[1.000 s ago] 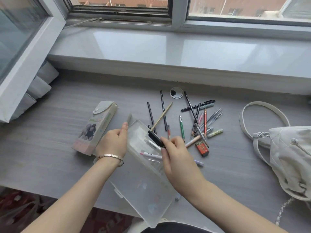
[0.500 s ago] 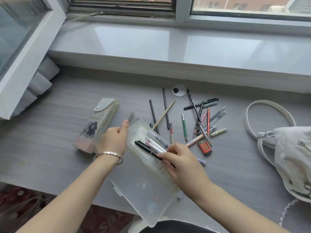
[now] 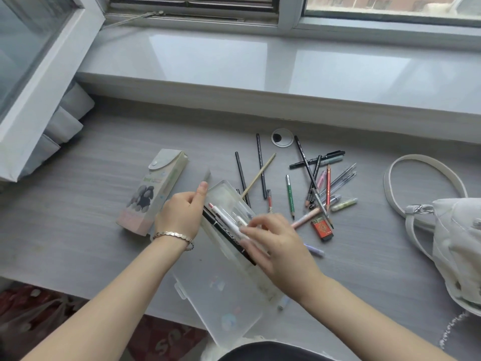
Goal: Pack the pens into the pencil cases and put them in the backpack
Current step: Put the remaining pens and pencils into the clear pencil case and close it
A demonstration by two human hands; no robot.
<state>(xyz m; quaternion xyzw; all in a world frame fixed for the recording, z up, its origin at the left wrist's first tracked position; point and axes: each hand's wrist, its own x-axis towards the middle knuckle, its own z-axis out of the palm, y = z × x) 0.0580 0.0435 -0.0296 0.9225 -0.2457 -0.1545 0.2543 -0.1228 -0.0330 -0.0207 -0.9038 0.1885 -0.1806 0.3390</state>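
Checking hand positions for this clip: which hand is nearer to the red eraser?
Right. The right hand is just left of the red eraser, fingers over the clear pencil case. The left hand is farther left, holding that case's far side.

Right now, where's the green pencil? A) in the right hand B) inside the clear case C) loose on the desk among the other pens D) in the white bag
C: the green pencil lies on the desk in the scattered pile, beyond the right hand, outside the clear case and apart from the white bag.
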